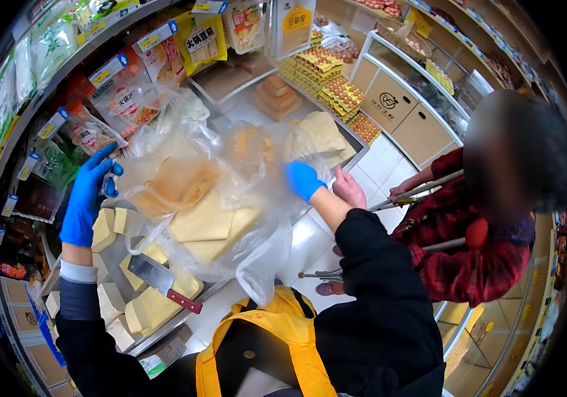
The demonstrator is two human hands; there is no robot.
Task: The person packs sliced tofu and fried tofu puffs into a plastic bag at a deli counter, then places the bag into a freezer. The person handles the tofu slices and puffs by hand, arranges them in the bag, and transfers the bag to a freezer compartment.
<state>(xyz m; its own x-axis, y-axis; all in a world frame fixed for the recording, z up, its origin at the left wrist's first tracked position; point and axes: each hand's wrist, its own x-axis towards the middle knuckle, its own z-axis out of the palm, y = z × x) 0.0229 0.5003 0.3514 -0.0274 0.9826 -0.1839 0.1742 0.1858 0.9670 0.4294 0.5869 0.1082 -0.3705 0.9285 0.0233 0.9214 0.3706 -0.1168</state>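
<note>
My left hand (88,198), in a blue glove, is raised at the left above pale tofu blocks (103,230). Its fingers are partly bent; whether anything is between them is unclear. At the counter's right side, my blue-gloved right hand (305,179) has curled fingers beside clear plastic bags (258,258). Blur hides its fingertips, so its hold is uncertain. Brownish tofu sheets (179,186) show hazily through plastic between the hands. Below them lie pale yellow tofu sheets (201,226). A cleaver (152,273) with a red handle rests on the tofu blocks nearer me.
At the right stands a person in a red plaid shirt (477,268), with crutches (425,188) and a bare hand (350,188) near my right wrist. Stacked egg trays (330,74) stand beyond the counter. Packaged foods (124,101) line the left side. Brown tofu blocks (277,97) sit farther back.
</note>
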